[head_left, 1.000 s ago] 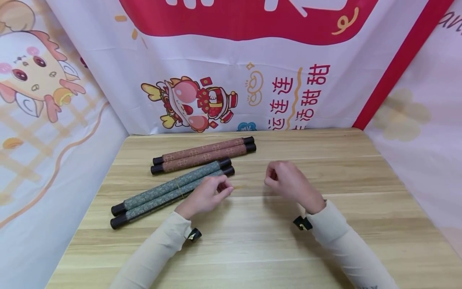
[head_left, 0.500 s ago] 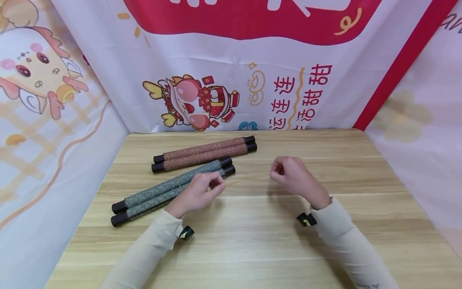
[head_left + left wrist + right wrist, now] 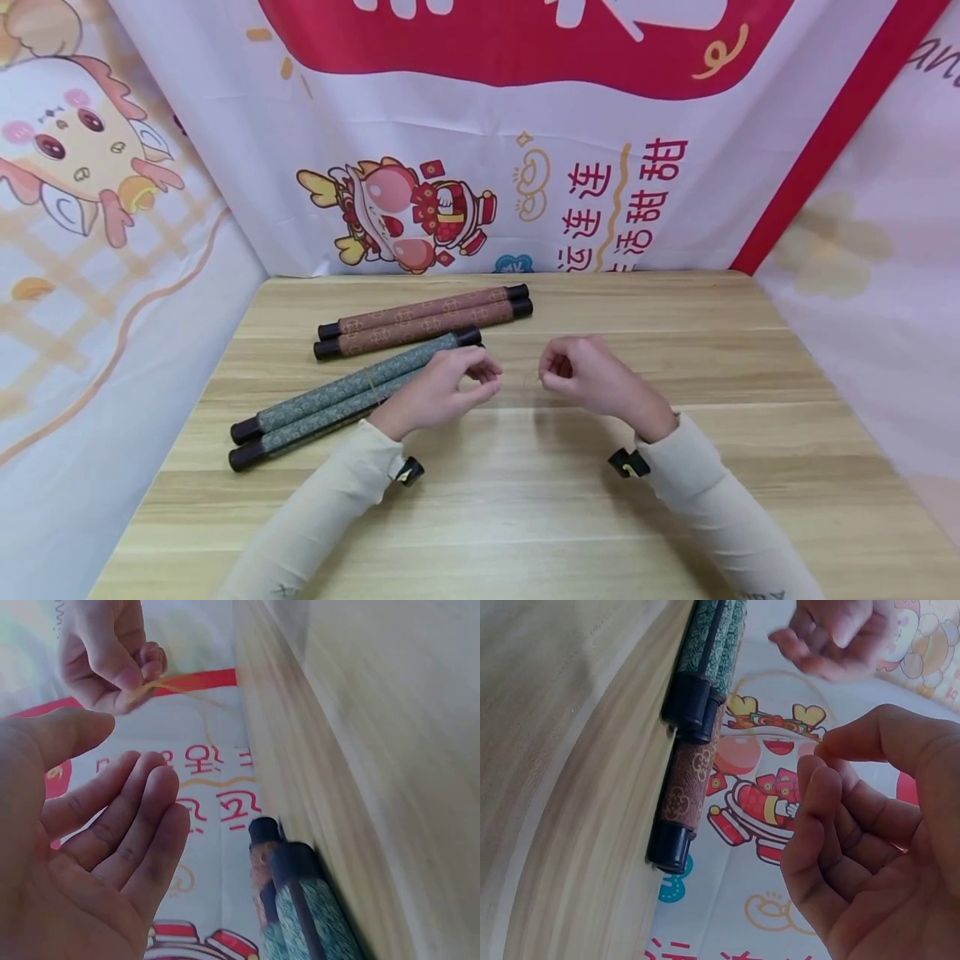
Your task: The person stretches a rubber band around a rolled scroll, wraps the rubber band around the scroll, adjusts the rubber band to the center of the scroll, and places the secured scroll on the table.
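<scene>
In the head view my left hand (image 3: 442, 387) is held over the right end of two green patterned scrolls (image 3: 330, 402), its thumb and fingers parted. The left wrist view shows nothing between those fingers. My right hand (image 3: 600, 379) is a short gap to the right, thumb and fingertips pinching a thin yellowish rubber band (image 3: 159, 684). The scrolls have dark end knobs and lie side by side, with a thin band (image 3: 372, 383) around their middle. Behind them rest two brown patterned scrolls (image 3: 427, 321), also with dark knobs; no band shows on these.
Everything lies on a light wood-grain table (image 3: 675, 517). A white and red printed cloth (image 3: 480, 108) hangs along its back edge. More printed cloth stands on the left side (image 3: 112, 275) and on the right side (image 3: 862, 292).
My hands drew apart half a second ago, then came closer together again. The left thumb and fingertips, near each other before, are now spread. Both scroll pairs have stayed in place.
</scene>
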{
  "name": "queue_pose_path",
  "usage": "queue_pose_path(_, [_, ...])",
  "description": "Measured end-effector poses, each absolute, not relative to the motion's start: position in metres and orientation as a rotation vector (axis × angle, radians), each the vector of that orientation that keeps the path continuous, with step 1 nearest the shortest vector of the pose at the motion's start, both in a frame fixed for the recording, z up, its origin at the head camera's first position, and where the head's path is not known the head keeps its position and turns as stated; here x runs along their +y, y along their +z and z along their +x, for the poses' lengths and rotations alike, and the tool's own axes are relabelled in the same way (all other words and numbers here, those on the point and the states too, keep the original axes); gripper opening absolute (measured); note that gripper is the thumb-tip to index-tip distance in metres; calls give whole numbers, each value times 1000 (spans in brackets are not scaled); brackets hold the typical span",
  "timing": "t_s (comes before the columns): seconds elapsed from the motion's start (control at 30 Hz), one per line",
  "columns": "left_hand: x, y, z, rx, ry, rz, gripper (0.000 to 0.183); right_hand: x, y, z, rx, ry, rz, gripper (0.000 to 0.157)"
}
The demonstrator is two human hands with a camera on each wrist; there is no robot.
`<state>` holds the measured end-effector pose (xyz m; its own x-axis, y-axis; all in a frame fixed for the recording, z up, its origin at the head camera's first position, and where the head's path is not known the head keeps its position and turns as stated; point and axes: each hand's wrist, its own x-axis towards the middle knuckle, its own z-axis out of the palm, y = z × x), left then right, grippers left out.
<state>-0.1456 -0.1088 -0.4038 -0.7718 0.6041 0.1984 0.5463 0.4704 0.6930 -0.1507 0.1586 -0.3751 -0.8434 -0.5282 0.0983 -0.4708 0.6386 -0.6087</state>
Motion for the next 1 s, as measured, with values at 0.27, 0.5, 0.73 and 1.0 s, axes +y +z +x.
queue_pose_path(0.27, [-88,-401,-154,2602,1131,1083,29,153,-376,-148,2719,-958,-891,8])
queue_pose_path(0.5, [-78,-402,-157,2581,1125,1151,17,149,-374,-146,2704,-949,-919,7])
queue_pose_path(0.73, [-73,-401,-160,2581,1120,1182,8,148,-374,-146,2696,-937,-934,8])
queue_pose_path(1.0, [-72,-397,-161,2586,1117,1214,11,154,-377,-147,2704,-918,-933,6])
